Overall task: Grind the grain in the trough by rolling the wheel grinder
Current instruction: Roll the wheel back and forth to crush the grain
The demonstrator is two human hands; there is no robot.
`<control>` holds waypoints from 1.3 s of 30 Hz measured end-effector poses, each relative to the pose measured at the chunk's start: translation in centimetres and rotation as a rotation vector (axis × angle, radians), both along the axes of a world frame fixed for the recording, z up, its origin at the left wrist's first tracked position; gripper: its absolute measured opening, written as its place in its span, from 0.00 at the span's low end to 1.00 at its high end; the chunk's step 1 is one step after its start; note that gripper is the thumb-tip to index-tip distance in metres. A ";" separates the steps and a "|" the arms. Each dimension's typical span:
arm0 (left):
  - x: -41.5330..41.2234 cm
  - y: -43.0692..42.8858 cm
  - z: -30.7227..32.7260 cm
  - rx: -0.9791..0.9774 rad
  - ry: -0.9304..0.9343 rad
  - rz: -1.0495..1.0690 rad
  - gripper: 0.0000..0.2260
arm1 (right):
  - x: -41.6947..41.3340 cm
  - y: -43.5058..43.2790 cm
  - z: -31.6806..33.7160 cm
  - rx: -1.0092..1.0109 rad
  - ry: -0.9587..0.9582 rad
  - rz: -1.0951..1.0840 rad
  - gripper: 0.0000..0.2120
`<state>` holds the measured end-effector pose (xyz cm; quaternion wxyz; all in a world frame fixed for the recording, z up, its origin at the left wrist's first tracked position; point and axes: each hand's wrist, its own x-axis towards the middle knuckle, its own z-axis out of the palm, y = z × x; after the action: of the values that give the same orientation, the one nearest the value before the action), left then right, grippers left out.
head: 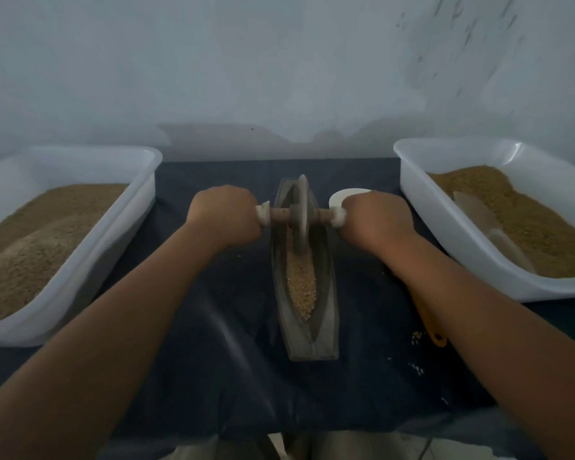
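The ends of the brown wooden axle [279,214] are covered by the curled fingers of the left hand [224,212] and the right hand [375,215]. Between the fingers, the grey stone wheel [301,214] is smeared by blur, and the far tip of the long grey stone trough [326,313] is hidden behind it. Just beyond the right fingers a pale round disc [341,195] is half covered — its kind cannot be told. Nearer than those fingers, under the forearm, only the tip of a yellow handle [434,333] is seen. Outside the fingers, the left white plastic tub [140,200] and the right white plastic tub [412,190] are cut off by the picture's edges.

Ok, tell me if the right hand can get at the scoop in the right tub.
Probably: the right hand grips the grinder now, but the scoop lies uncovered in the open tub beside it.
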<state>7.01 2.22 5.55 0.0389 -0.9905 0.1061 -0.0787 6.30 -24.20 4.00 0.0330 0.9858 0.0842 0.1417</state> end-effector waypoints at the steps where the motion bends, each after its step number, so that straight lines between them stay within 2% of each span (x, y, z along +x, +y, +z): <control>1: -0.7 0.4 -0.4 -0.008 0.025 -0.016 0.11 | -0.6 -0.4 -0.2 0.000 -0.022 0.013 0.10; 3: -3.1 1.6 -1.9 -0.009 0.041 -0.061 0.11 | -2.7 -1.6 -1.2 -0.004 -0.109 0.115 0.13; 6: -7.3 3.3 -4.1 -0.015 -0.059 -0.110 0.14 | -5.9 -3.2 -2.6 -0.041 -0.145 0.240 0.12; 8: -7.6 3.6 -4.6 -0.038 -0.085 -0.114 0.15 | -5.7 -3.1 -2.6 -0.109 -0.170 0.220 0.13; 12: -2.9 1.8 -3.2 -0.088 -0.019 0.001 0.14 | -1.4 -1.1 -1.3 -0.062 -0.245 0.120 0.16; 16: -0.1 0.3 -1.9 -0.115 -0.024 0.071 0.13 | 0.0 0.3 1.1 -0.093 -0.086 0.022 0.13; 20: -5.0 1.8 -3.1 -0.060 -0.076 -0.035 0.14 | -5.4 -0.8 0.2 0.017 -0.066 0.104 0.09; 23: -10.0 3.4 -4.4 0.033 -0.235 -0.192 0.15 | -10.1 -2.2 -0.7 -0.052 -0.112 0.211 0.18; 25: -10.1 3.6 -4.6 0.037 -0.273 -0.179 0.17 | -10.2 -2.7 -1.0 -0.071 -0.103 0.215 0.19; 27: -8.0 2.9 -4.4 0.015 -0.217 -0.124 0.16 | -8.0 -1.8 -0.6 -0.048 -0.050 0.171 0.15; 30: -2.3 0.9 -2.4 -0.033 -0.161 0.020 0.16 | -2.8 -0.1 0.2 0.013 -0.085 0.045 0.13; 33: 0.5 -0.6 -0.1 0.008 -0.176 0.011 0.14 | -0.3 0.4 0.5 0.055 -0.012 -0.019 0.12; 37: -3.2 0.0 -0.3 0.065 -0.114 -0.047 0.12 | -3.5 -1.0 -0.4 0.028 -0.003 0.043 0.18; 39: -6.5 1.5 -2.1 0.071 -0.158 -0.105 0.13 | -6.5 -1.8 -0.9 -0.051 -0.073 0.110 0.19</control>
<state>0.51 3.74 3.44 0.0781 -0.9722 0.1572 -0.1547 -0.19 -26.01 3.15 0.0535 0.9727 0.1403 0.1771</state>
